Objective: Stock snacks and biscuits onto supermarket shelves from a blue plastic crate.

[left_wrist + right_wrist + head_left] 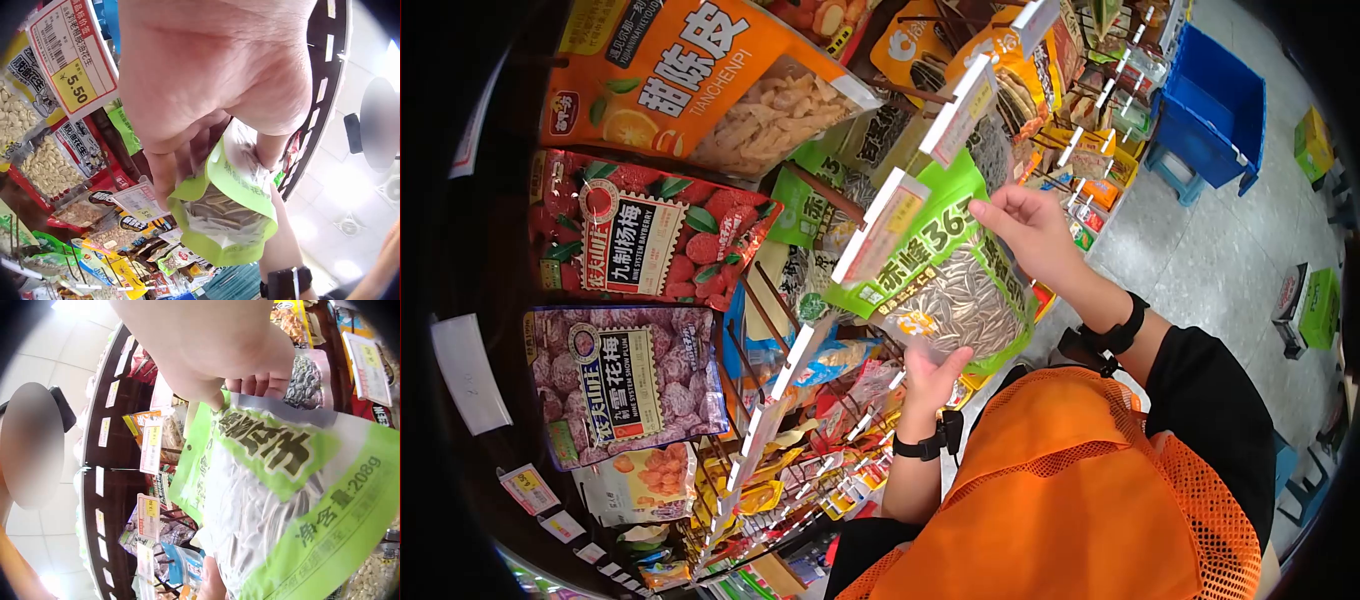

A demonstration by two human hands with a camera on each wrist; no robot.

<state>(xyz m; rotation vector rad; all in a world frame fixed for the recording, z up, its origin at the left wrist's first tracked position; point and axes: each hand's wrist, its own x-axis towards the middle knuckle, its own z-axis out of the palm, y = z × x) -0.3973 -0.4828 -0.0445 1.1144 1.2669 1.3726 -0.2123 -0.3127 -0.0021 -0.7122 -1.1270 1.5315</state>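
Note:
A green and clear bag of sunflower seeds [960, 290] is between both hands in front of the rack. The right hand [1035, 235] pinches its upper right edge, and in the right wrist view that hand [219, 356] has thumb and fingers at the top of the bag [269, 487]. At the lower edge, the left hand [930, 380] holds the bag with the thumb on the near face. In the left wrist view the left hand [219, 81] curls thumb and fingers round the bag [225, 212].
Hanging bags of dried fruit [650, 235] fill the rack on the left, with price tags [885, 225] on hooks close to the bag. A blue bin [1210, 105] stands on a stool at the upper right. Grey floor [1200, 250] lies to the right.

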